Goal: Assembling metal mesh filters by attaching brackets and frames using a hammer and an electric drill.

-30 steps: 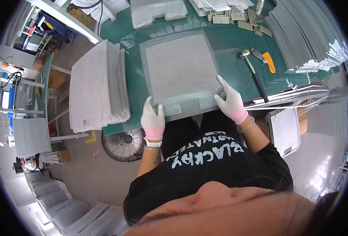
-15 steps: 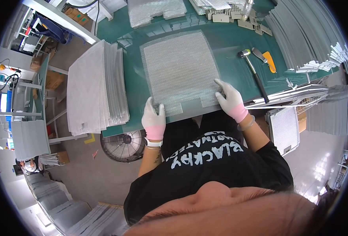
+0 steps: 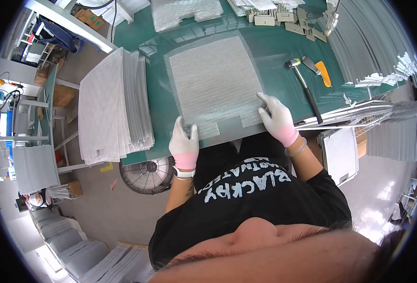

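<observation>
A silvery mesh sheet (image 3: 215, 78) with a rectangular notch in its near edge lies flat on the green table top (image 3: 159, 101). My left hand (image 3: 184, 141), in a white glove with a pink cuff, rests at the sheet's near left corner, thumb and fingers apart. Gloved the same way, my right hand (image 3: 277, 117) is at the near right corner, its fingertips touching the sheet's right side and the thumb spread. Neither hand visibly grips the sheet.
To the left stands a stack of mesh sheets (image 3: 102, 108). A hammer (image 3: 305, 89), a scraper (image 3: 311, 65) and an orange-handled tool (image 3: 323, 73) lie right. Beige plastic pieces (image 3: 264, 20) and bubble-wrapped bundles (image 3: 185, 14) sit at the back. Grey panels (image 3: 366, 42) fill the far right.
The mesh sheet has turned slightly, its far edge shifting a little left and away. Both hands stay nearly in place. At the far right a clear hanging item has swung rightward.
</observation>
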Available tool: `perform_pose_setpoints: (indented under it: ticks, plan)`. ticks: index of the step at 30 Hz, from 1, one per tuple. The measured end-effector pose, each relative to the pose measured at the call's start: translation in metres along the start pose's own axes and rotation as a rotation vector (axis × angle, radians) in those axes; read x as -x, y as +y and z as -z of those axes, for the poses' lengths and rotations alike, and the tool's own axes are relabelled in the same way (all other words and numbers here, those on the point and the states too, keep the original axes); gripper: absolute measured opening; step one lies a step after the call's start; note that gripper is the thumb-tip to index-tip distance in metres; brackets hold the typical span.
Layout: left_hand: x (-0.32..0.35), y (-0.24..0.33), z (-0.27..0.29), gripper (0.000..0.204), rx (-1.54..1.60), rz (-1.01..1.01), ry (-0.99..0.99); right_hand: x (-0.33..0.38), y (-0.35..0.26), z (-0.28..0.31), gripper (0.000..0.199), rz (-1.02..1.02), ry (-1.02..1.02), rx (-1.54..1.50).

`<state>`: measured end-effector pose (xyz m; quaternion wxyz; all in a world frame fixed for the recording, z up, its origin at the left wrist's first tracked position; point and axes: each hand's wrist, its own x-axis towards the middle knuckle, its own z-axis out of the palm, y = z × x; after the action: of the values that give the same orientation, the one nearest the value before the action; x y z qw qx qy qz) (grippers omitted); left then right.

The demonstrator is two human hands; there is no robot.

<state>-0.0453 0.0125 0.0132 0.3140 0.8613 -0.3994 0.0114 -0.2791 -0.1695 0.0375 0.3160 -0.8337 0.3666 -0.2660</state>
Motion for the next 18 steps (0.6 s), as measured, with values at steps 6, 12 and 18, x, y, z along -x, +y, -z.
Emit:
perform_pose_setpoints:
  ticks: [6,12,18]
  plan:
    - [0.003,0.014,0.016,0.051,0.164,0.075,0.048,-0.003,-0.011,0.014,0.042,-0.009,-0.002,-0.052]
    - [-0.002,0.009,0.016,0.053,0.298,0.111,0.011,-0.006,-0.006,0.012,0.043,-0.198,-0.019,-0.346]
    - [-0.002,0.007,0.001,0.055,0.125,0.020,0.052,-0.003,0.001,0.001,0.042,0.046,0.058,-0.051]
